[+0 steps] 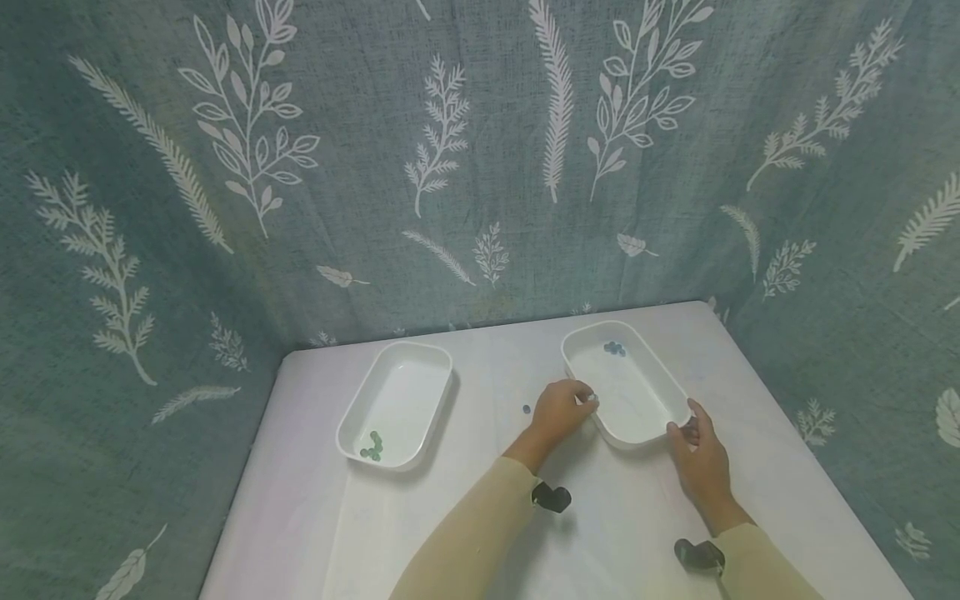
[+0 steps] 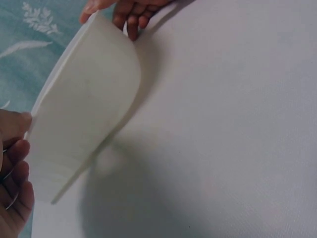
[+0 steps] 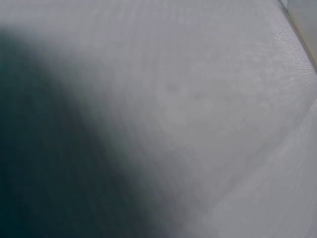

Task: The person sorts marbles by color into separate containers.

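Observation:
Two white rectangular trays stand on the table. At the left rim of the right tray (image 1: pixel 633 433), my left hand (image 1: pixel 558 412) pinches a small bluish piece (image 1: pixel 594 398) between thumb and fingertips. My right hand (image 1: pixel 701 462) grips that tray's front right corner, thumb and fingers at the rim. Several small blue pieces (image 1: pixel 614 347) lie at the tray's far end. Another blue piece (image 1: pixel 527 409) is on the table, left of my left hand. The left wrist view shows the tray's outer wall (image 2: pixel 84 94) between both hands. No hand appears in the right wrist view, partly dark and blurred.
The left tray (image 1: pixel 431 437) has several small green pieces (image 1: pixel 372 447) at its near end. A white cover lies over the table (image 1: pixel 480 433). Leaf-patterned teal curtains (image 1: pixel 360 167) hang behind the table and along both sides.

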Available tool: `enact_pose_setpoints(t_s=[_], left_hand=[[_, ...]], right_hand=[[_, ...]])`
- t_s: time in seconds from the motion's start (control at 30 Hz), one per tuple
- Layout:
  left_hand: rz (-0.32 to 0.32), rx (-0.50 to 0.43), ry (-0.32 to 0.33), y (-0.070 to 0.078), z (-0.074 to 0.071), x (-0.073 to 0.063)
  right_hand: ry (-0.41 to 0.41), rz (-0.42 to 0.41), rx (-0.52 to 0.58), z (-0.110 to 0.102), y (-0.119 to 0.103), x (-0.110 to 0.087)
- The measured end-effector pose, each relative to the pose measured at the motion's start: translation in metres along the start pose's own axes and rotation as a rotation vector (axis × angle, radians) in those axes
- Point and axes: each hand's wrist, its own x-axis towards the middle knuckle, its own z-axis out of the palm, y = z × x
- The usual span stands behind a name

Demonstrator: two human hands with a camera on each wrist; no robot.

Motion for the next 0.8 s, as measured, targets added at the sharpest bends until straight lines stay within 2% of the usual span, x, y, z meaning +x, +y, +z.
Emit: enact_pose_setpoints(t_s=[0.47,0.67,0.8], left_hand=[[-0.037,-0.011,-0.017,-0.0003,0.0001,0.0007],[-0.017,-0.007,-0.014,-0.0018,-0.0001,-0.0006],[0.006,0.006,-0.009,-0.0036,-0.0053,-0.0027]], right_hand=[[-0.003,0.017,-0.009,0.0008,0.0002,0.0009],[-0.002,0.008,-0.013,0.0006,-0.0003,0.0005],[0.003,-0.001,-0.011,0.0002,0.0006,0.0008]])
